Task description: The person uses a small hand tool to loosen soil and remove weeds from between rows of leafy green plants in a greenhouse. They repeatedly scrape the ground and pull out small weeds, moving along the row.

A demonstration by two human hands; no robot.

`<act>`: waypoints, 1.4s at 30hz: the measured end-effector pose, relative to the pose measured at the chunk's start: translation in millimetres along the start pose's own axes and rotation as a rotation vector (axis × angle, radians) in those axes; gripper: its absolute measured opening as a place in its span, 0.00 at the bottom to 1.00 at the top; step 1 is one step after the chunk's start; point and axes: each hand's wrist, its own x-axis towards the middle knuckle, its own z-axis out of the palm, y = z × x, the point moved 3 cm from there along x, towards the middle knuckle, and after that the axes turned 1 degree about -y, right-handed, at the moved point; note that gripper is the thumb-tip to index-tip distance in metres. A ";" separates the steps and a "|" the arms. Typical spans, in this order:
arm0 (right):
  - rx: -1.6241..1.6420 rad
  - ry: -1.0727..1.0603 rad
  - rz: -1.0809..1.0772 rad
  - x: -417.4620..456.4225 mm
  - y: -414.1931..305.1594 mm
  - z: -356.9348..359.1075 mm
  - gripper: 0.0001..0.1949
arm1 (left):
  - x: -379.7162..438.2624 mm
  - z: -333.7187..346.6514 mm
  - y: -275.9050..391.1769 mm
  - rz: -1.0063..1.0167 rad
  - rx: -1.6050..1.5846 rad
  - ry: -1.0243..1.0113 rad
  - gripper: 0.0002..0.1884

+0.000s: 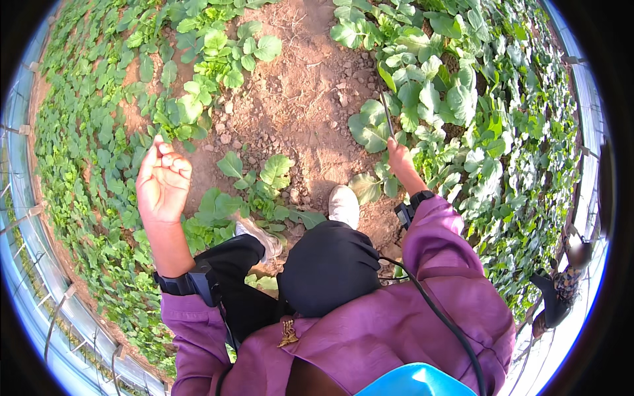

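My left hand [164,183] is raised at the left, palm up, with its fingers partly curled. Its fingertips reach the edge of a leafy green plant [185,111]; whether they pinch a small leaf cannot be made out. Nothing lies in the palm. My right hand [400,159] grips a thin, dark, rod-like tool [386,111], which points away from me along the right-hand crop row [421,89]. Leaves and shade obscure the tool's far end. Between my hands, a low broad-leaved plant [262,185] grows close to my left shoe [261,237].
A bare soil path [302,99] with clods and dry roots runs between the rows. My right shoe [343,205] stands on it. Dense foliage [89,173] fills the left side. Plastic sheeting [59,317] borders the plot. Another person [559,292] is at the far right. A cable [441,312] crosses my sleeve.
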 end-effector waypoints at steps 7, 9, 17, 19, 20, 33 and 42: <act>0.627 -0.286 0.420 -82.4 26.7 -10.4 0.19 | -1.1 4.5 -0.9 -0.022 -0.009 -0.023 0.09; 0.772 -0.278 0.501 -107.5 35.5 -2.5 0.23 | -1.4 5.8 -3.4 -0.037 -0.005 -0.047 0.09; 0.722 -0.262 0.580 -140.8 42.5 -9.1 0.31 | -5.0 3.3 3.1 -0.015 -0.006 -0.036 0.09; 0.558 -0.140 0.366 -124.6 38.9 -11.6 0.24 | -4.9 2.4 4.1 -0.009 0.000 -0.024 0.09; 0.362 -0.014 0.155 -111.2 54.8 10.4 0.16 | -2.1 4.1 1.8 -0.014 0.000 -0.028 0.09; 0.333 -0.175 0.191 -81.7 -22.9 -48.8 0.28 | 0.3 11.6 -4.6 -0.027 -0.004 -0.039 0.08; 0.417 0.034 0.159 122.4 -53.3 -94.2 0.28 | 3.0 8.6 -6.1 0.008 0.045 0.029 0.09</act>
